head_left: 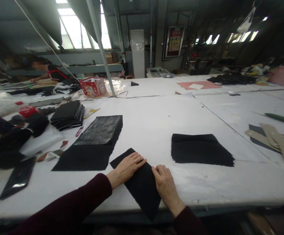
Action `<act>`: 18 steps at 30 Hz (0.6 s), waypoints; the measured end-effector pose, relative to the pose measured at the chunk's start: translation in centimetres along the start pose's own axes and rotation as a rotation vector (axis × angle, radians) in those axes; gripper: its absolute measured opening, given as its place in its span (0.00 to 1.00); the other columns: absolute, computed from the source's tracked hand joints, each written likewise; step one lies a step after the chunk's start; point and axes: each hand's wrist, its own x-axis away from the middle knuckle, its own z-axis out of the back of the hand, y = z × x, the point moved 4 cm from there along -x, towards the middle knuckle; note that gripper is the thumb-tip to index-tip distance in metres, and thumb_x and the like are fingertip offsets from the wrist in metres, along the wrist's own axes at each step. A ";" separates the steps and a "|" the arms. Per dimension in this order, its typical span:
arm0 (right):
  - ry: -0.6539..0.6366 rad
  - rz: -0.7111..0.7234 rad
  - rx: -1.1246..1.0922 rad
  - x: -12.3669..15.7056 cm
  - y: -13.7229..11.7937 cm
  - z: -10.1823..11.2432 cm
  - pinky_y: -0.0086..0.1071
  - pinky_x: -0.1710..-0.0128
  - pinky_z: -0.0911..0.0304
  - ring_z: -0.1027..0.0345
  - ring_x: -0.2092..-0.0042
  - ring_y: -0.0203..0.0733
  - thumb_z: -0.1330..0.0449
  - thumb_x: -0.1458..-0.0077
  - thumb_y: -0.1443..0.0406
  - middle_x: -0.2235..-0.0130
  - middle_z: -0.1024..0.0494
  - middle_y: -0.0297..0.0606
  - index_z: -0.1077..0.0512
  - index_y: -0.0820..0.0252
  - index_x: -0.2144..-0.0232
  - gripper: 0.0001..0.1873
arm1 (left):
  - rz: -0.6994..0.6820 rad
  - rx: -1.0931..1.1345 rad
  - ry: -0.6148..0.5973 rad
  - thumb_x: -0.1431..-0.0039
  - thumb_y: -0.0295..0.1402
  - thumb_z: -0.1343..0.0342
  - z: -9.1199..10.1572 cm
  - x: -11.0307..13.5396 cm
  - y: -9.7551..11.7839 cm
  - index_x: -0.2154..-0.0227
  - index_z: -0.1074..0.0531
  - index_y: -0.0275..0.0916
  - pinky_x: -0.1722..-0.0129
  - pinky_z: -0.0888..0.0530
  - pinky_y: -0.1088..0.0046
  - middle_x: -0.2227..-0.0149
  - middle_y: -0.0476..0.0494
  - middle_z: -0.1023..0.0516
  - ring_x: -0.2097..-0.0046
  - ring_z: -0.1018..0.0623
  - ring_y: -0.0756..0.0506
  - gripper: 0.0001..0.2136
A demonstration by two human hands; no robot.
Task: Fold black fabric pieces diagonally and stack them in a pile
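A black fabric piece (144,187) lies slantwise in front of me, its near corner reaching over the table's front edge. My left hand (127,166) rests flat on its upper part with the fingers stretched out. At the right edge of the same piece, my right hand (165,184) has thumb and fingers closed on the cloth. To the left is a stack of black fabric pieces (93,143), partly covered by a greyish speckled layer. Another black fabric stack (200,148) with uneven edges lies to the right.
A phone (18,179), a dark folded stack (67,114) and a patterned red box (93,87) are on the left of the white table (151,120). Beige templates (276,140) lie at right. A metal pole (101,49) rises behind. A person (51,71) sits far left.
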 end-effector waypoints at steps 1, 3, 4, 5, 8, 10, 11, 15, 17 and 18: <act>0.003 0.002 -0.005 0.1 0.1 0.1 0.38 0.61 0.46 0.42 0.61 0.46 0.50 0.37 0.75 0.64 0.33 0.40 0.30 0.63 0.56 0.13 | -0.003 0.000 -0.008 0.39 0.24 0.52 0.0 -0.1 0.1 0.38 0.43 0.41 0.37 0.43 0.62 0.47 0.41 0.30 0.44 0.33 0.43 0.26; 0.005 0.002 -0.017 0.4 0.2 0.3 0.37 0.61 0.46 0.42 0.61 0.46 0.50 0.37 0.75 0.64 0.33 0.40 0.30 0.63 0.55 0.13 | -0.005 -0.008 -0.019 0.40 0.23 0.51 0.1 -0.2 0.3 0.36 0.45 0.44 0.36 0.45 0.61 0.48 0.42 0.30 0.44 0.32 0.44 0.29; 0.000 0.002 -0.023 0.4 0.3 0.3 0.37 0.61 0.46 0.42 0.61 0.46 0.50 0.37 0.75 0.64 0.33 0.40 0.30 0.63 0.55 0.13 | -0.007 -0.017 -0.022 0.40 0.23 0.51 0.1 -0.2 0.5 0.36 0.46 0.45 0.35 0.46 0.60 0.48 0.43 0.30 0.44 0.32 0.44 0.30; -0.006 0.002 -0.028 0.5 0.4 0.4 0.37 0.61 0.46 0.41 0.61 0.46 0.50 0.37 0.75 0.64 0.33 0.40 0.30 0.63 0.55 0.13 | -0.010 -0.027 -0.022 0.40 0.23 0.51 0.2 -0.3 0.6 0.36 0.46 0.45 0.35 0.47 0.60 0.48 0.43 0.30 0.44 0.32 0.43 0.30; -0.032 0.005 -0.032 0.8 0.6 0.5 0.37 0.60 0.46 0.42 0.60 0.46 0.50 0.37 0.74 0.63 0.33 0.40 0.30 0.63 0.54 0.13 | -0.020 -0.053 -0.014 0.40 0.24 0.51 0.4 -0.4 1.0 0.37 0.43 0.45 0.35 0.48 0.59 0.48 0.42 0.31 0.42 0.34 0.42 0.27; -0.040 0.003 -0.025 0.9 0.7 0.6 0.37 0.60 0.46 0.42 0.60 0.46 0.50 0.36 0.74 0.63 0.33 0.40 0.30 0.63 0.54 0.13 | -0.033 -0.052 -0.009 0.39 0.24 0.51 0.4 -0.5 1.3 0.38 0.42 0.43 0.35 0.47 0.60 0.46 0.41 0.32 0.42 0.35 0.42 0.26; -0.041 0.003 -0.021 1.0 0.8 0.6 0.38 0.60 0.46 0.42 0.60 0.46 0.50 0.36 0.74 0.63 0.33 0.40 0.30 0.63 0.53 0.13 | -0.042 -0.046 -0.009 0.38 0.24 0.51 0.4 -0.5 1.4 0.38 0.41 0.41 0.35 0.47 0.61 0.46 0.41 0.32 0.42 0.35 0.43 0.25; -0.038 0.012 -0.009 1.3 1.0 0.8 0.38 0.61 0.46 0.43 0.61 0.46 0.51 0.36 0.74 0.64 0.34 0.40 0.30 0.63 0.54 0.13 | -0.048 -0.038 -0.013 0.38 0.24 0.52 0.3 -0.7 1.9 0.38 0.42 0.38 0.35 0.47 0.63 0.49 0.41 0.30 0.44 0.33 0.44 0.25; -0.039 0.016 -0.005 1.5 1.1 0.9 0.38 0.61 0.46 0.43 0.61 0.46 0.50 0.37 0.74 0.64 0.34 0.40 0.30 0.63 0.54 0.13 | -0.043 -0.048 -0.016 0.39 0.23 0.51 0.4 -0.8 2.2 0.37 0.45 0.42 0.35 0.47 0.61 0.51 0.43 0.30 0.46 0.32 0.44 0.27; -0.042 0.017 -0.003 1.6 1.2 0.9 0.39 0.61 0.46 0.43 0.61 0.46 0.50 0.37 0.74 0.64 0.34 0.40 0.30 0.63 0.54 0.13 | -0.041 -0.060 -0.015 0.39 0.23 0.51 0.4 -0.9 2.3 0.36 0.45 0.45 0.35 0.47 0.60 0.52 0.44 0.30 0.46 0.31 0.44 0.28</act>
